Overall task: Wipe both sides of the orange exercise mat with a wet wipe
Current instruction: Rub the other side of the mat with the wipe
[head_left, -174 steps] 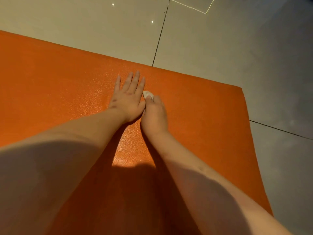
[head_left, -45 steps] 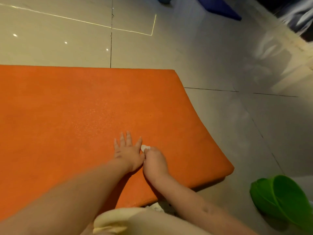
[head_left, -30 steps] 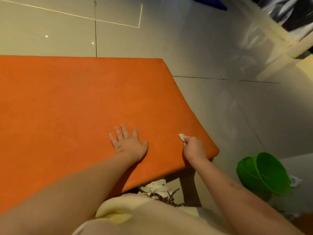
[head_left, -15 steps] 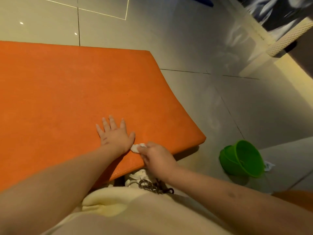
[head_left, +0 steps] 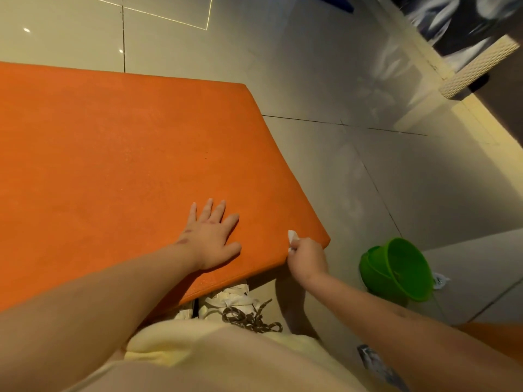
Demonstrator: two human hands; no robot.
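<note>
The orange exercise mat (head_left: 119,154) lies flat on the tiled floor and fills the left half of the view. My left hand (head_left: 210,236) rests palm down on it with fingers spread, near the mat's near right corner. My right hand (head_left: 307,257) grips a small crumpled white wet wipe (head_left: 293,238) and holds it against the mat right at that corner edge.
A green plastic bin (head_left: 396,268) lies tipped on the floor to the right of the mat corner. My white shoes (head_left: 235,304) show just below the mat's near edge. A wicker furniture piece (head_left: 478,69) stands at the far right. A small wrapper (head_left: 440,280) lies beside the bin.
My right hand has slid the wipe rightward from beside my left hand out to the mat's near right corner. My left hand has stayed pressed on the mat.
</note>
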